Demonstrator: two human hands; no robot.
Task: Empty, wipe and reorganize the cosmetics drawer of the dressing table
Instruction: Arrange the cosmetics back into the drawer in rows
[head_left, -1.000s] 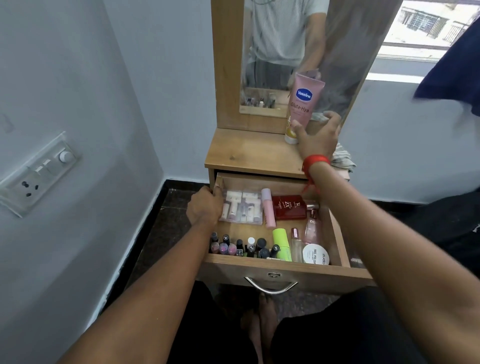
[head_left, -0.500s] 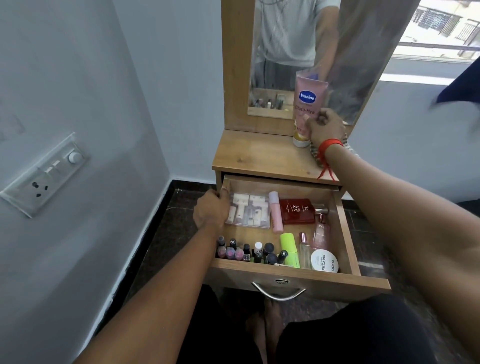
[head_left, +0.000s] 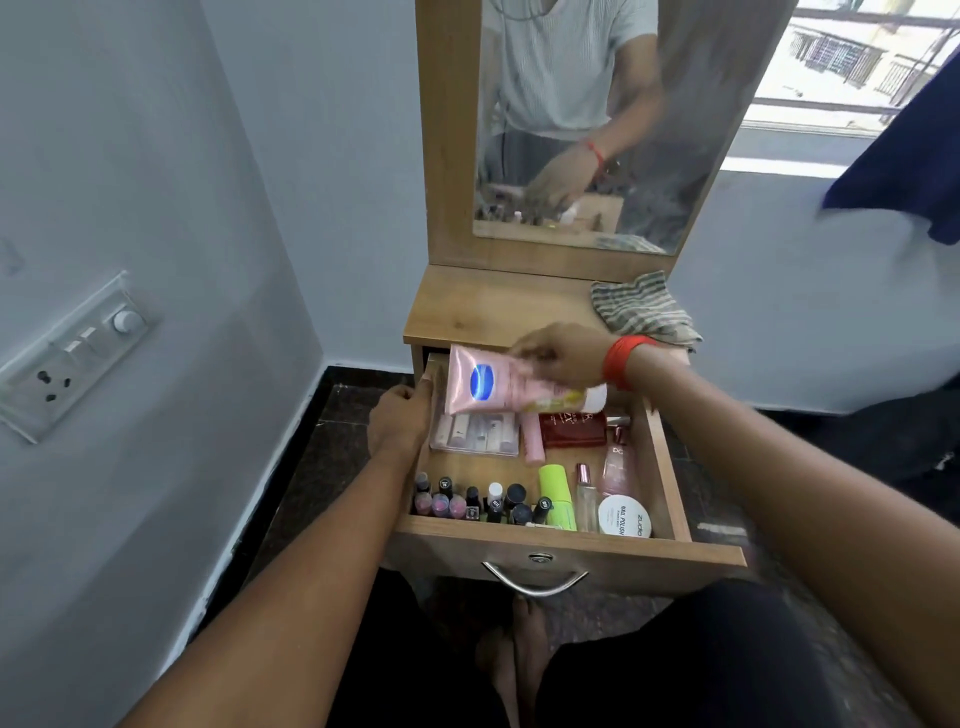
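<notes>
The wooden drawer (head_left: 566, 548) of the dressing table stands pulled out, holding several cosmetics. My right hand (head_left: 563, 353) grips a pink Vaseline tube (head_left: 488, 384), lying sideways above the drawer's back part. My left hand (head_left: 402, 415) grips the drawer's left wall. Inside lie a clear pouch of small tubes (head_left: 475, 434), a red box (head_left: 571, 431), a pink tube (head_left: 532, 441), a green tube (head_left: 556, 493), small perfume bottles (head_left: 615, 467), a white nail polish remover jar (head_left: 623, 517) and a row of nail polish bottles (head_left: 467, 501) at the front.
A striped cloth (head_left: 641, 309) lies on the right of the tabletop (head_left: 488, 306). The mirror (head_left: 587, 119) rises behind. A wall with a switch panel (head_left: 72, 353) is close on the left. My bare feet (head_left: 514, 665) are under the drawer front.
My right hand has brought the Vaseline tube down from upright on the tabletop, tipped it sideways and moved it over the drawer's back. My left hand stays on the drawer wall.
</notes>
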